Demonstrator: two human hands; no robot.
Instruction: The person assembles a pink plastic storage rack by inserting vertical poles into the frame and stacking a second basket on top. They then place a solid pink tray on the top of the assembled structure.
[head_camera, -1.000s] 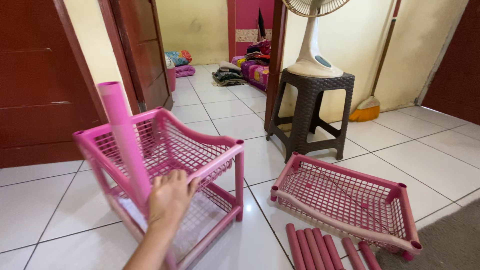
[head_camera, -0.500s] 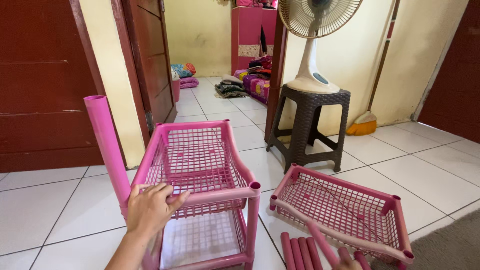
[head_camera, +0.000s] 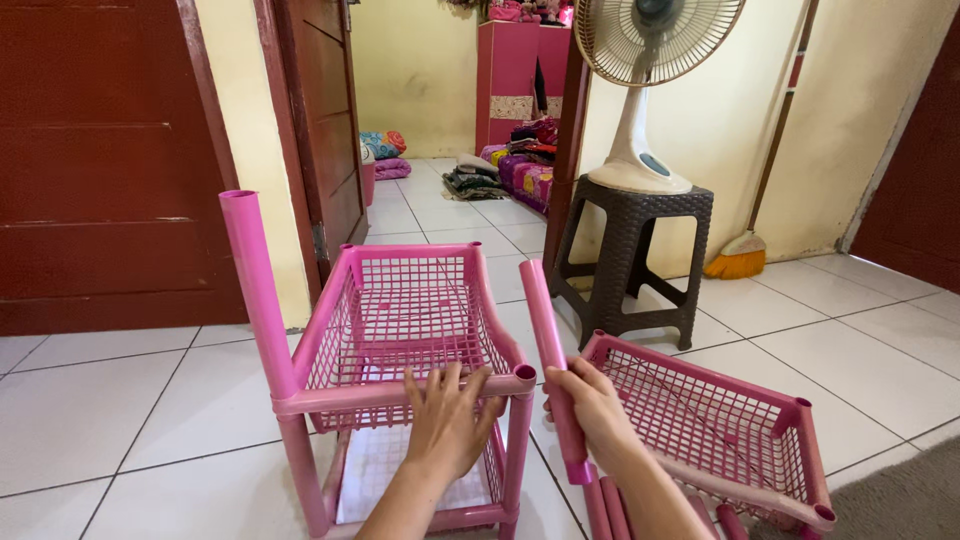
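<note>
The left hand (head_camera: 447, 415) lay spread and unclenched on the front rail of the half-built pink plastic rack (head_camera: 400, 340), which stood on the tiled floor (head_camera: 130, 400). The right hand (head_camera: 592, 412) gripped a loose pink tube (head_camera: 551, 360), held upright just beside the open corner socket (head_camera: 524, 373). Seating it well would call for lining the tube's end squarely over that socket while the rack was kept steady. A taller post (head_camera: 255, 280) already stood in the left corner. A spare pink basket tray (head_camera: 715, 435) and more tubes (head_camera: 610, 505) lay close on the right; a brown stool (head_camera: 635, 260) carrying a fan (head_camera: 655, 60) stood behind.
</note>
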